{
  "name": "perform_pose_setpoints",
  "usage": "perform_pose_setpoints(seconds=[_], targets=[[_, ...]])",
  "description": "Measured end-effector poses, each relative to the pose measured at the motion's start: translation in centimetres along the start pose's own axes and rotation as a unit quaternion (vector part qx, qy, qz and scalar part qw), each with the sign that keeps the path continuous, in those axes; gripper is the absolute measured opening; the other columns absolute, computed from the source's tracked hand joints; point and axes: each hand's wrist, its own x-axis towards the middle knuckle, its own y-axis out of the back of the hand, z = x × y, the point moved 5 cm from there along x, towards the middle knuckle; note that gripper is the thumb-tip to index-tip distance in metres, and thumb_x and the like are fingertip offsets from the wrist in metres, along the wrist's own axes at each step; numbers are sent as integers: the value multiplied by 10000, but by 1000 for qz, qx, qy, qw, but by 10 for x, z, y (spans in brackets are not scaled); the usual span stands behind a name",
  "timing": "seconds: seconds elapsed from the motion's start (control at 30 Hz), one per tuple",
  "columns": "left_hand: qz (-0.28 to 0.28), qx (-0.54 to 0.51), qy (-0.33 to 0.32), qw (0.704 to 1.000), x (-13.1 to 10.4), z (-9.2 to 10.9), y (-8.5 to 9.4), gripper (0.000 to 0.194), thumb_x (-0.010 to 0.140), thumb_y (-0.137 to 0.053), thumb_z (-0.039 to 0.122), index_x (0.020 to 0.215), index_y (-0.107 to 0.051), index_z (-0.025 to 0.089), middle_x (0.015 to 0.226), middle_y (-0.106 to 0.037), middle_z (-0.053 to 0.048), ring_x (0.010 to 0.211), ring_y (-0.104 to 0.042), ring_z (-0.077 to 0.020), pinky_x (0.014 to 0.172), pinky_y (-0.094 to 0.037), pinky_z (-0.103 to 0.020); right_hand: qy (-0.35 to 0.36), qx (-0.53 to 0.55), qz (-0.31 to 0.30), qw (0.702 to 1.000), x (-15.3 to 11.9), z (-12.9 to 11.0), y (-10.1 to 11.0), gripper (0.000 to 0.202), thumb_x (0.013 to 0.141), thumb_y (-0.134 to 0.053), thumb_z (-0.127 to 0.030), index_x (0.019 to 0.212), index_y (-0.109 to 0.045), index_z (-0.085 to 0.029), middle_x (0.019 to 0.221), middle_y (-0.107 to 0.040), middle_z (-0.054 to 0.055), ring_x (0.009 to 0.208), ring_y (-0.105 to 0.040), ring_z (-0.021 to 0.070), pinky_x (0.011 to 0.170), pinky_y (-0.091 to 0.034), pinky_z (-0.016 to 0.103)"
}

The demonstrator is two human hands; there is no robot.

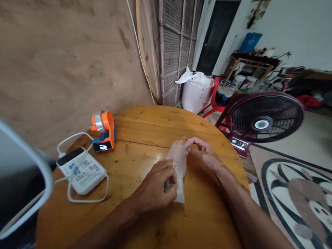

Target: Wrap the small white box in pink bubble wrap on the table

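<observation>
A narrow piece of clear, crinkled plastic that looks like bubble wrap (179, 160) lies on the round wooden table (143, 122) between my hands. My left hand (159, 183) is curled closed over its near left side, the fingertips tucked out of sight. At the far right end, my right hand (202, 151) pinches the plastic between thumb and fingers. Its lower strip runs past my left hand toward me. Whether anything is wrapped inside cannot be made out.
An orange and blue tape dispenser (106, 129) stands at the table's far left. Nearer, a white power bank (82, 169) trails a white cable. A fan (262, 123) is beyond the right edge, with a white sack (197, 93) and red chair (215, 99) behind. A white curved frame (47, 175) crosses the left.
</observation>
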Motion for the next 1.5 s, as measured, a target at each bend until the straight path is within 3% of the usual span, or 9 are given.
perform_pose_setpoints(seconds=[0.17,0.53,0.77,0.87,0.97,1.07,1.27,1.37,1.5], targets=[[3,-5,-13,1000,1,1,0,156,680,-504,36,739,-519,180,815,-568,-16,862,-536,-167,794,-425,-285,10,-23,-9,1000,6,11,-7,191,789,-647,-402,847,-653,-220,1214,-579,57,1148,-514,242,954,-378,360],[38,56,-9,998,-6,0,1,121,713,-547,98,774,-603,185,1329,-494,-97,1299,-386,-263,1034,-356,-406,58,-267,130,953,10,35,-9,74,755,-609,-289,738,-591,-219,1111,-631,83,1048,-551,256,943,-370,448],[24,52,-16,998,-4,4,2,122,721,-549,77,760,-577,189,1015,-657,-23,1029,-521,-210,898,-414,-356,34,-331,141,932,8,26,-7,207,743,-628,-332,912,-612,-213,1081,-647,91,1000,-564,257,891,-404,419],[23,45,-20,999,-3,5,2,124,724,-540,69,754,-571,186,986,-658,-20,1004,-518,-206,882,-418,-345,-51,-298,170,938,3,21,11,352,757,-604,-469,960,-602,-181,889,-669,77,727,-595,206,689,-452,332],[21,43,-27,999,-4,6,2,120,743,-525,73,755,-565,185,981,-660,-21,999,-515,-205,880,-421,-343,-168,-281,105,939,-5,21,19,438,804,-503,-598,741,-606,-177,644,-622,30,488,-504,140,515,-374,269],[21,44,-25,999,-4,6,3,121,752,-514,75,758,-564,184,1001,-661,-27,1003,-514,-207,876,-430,-341,-203,-369,60,905,-9,16,14,489,813,-493,-622,628,-599,-182,595,-598,30,521,-508,146,511,-315,264],[12,54,-22,998,-5,9,3,116,767,-511,83,756,-577,177,1023,-663,-44,987,-520,-212,874,-441,-349,-141,-479,85,862,-1,9,-15,362,812,-564,-521,719,-631,-178,753,-647,74,703,-554,184,608,-344,278],[7,58,-22,998,-4,11,4,115,767,-515,81,749,-577,176,1001,-665,-45,979,-525,-213,869,-443,-352,-140,-435,84,886,3,16,-20,272,785,-605,-430,692,-605,-174,696,-614,43,663,-525,159,603,-350,264],[4,65,-22,998,-5,11,4,114,774,-520,84,750,-582,177,1006,-663,-48,987,-532,-213,875,-444,-351,-127,-211,101,964,6,25,-22,204,707,-648,-359,662,-550,-186,605,-533,-29,565,-466,115,545,-347,234]])
